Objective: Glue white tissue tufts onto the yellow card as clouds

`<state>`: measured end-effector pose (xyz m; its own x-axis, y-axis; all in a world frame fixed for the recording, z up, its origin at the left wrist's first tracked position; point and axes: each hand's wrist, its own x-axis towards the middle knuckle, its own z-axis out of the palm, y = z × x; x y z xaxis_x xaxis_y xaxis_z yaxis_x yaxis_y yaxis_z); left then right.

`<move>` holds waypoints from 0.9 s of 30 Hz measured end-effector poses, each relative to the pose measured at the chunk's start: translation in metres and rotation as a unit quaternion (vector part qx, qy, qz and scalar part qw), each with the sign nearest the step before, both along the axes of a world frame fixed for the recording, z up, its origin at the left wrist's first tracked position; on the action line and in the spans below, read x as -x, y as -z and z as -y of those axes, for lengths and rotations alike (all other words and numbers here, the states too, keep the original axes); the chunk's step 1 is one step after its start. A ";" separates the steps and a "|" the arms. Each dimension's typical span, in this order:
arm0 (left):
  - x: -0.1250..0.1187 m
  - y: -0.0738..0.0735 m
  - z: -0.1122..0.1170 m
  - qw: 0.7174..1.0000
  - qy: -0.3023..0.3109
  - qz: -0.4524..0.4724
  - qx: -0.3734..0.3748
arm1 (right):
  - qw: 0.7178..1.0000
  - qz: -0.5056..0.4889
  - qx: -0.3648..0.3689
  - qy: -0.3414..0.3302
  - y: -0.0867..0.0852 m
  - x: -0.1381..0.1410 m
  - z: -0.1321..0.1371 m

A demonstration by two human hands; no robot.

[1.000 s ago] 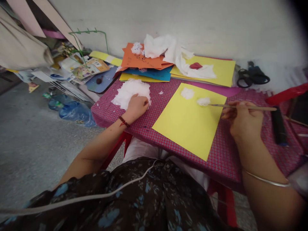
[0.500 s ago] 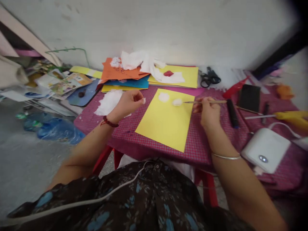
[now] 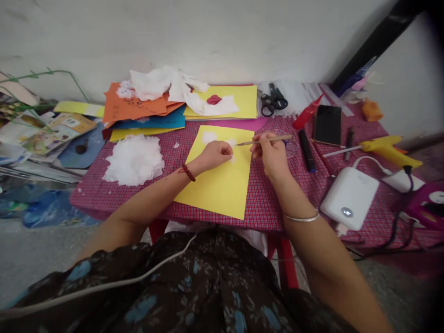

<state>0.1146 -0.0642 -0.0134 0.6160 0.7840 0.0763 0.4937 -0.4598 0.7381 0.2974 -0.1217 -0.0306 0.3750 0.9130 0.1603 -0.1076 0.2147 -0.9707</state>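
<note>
A yellow sheet of paper [image 3: 217, 189] lies on the table with white tufts [image 3: 209, 137] near its top edge. My left hand [image 3: 215, 156] is over the sheet, thumb and fingers pinched together at a small white tissue piece [image 3: 233, 159], partly hidden by the fingertips. In my right hand [image 3: 272, 155] is a thin wooden paintbrush [image 3: 258, 140], held almost level. Its tip points left, close to a second white tuft [image 3: 230, 142] that my left hand partly covers. A pile of white tissue pieces [image 3: 134, 159] lies left of the sheet.
Orange sheets [image 3: 138, 108], white tissue [image 3: 156, 83] and more yellow paper [image 3: 248, 102] line the wall. To the right are scissors [image 3: 274, 99], a red tube [image 3: 307, 112], a black marker [image 3: 307, 150], a phone-like black slab [image 3: 328, 125], a yellow glue gun [image 3: 388, 149] and a white power bank [image 3: 350, 196].
My left hand has moved right, from beside the tissue pile to over the yellow sheet. The paintbrush stays in my right hand near the white tufts. The camera view has turned right.
</note>
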 end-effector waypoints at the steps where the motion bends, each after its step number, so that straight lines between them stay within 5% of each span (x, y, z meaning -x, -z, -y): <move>1: -0.001 0.002 -0.004 1.000 -0.004 -0.005 -0.001 | 1.000 -0.005 0.005 -0.003 0.000 0.000 0.000; 11: -0.011 0.027 -0.030 0.995 -0.077 0.041 -0.042 | 0.999 0.028 0.024 0.007 0.007 -0.005 -0.003; 19: -0.014 0.031 -0.029 0.994 -0.088 0.066 -0.012 | 0.994 0.096 0.034 -0.024 0.013 0.004 -0.005; 27: -0.005 0.026 -0.027 0.964 -0.187 0.185 0.025 | 0.991 0.132 0.032 -0.010 0.013 0.007 0.000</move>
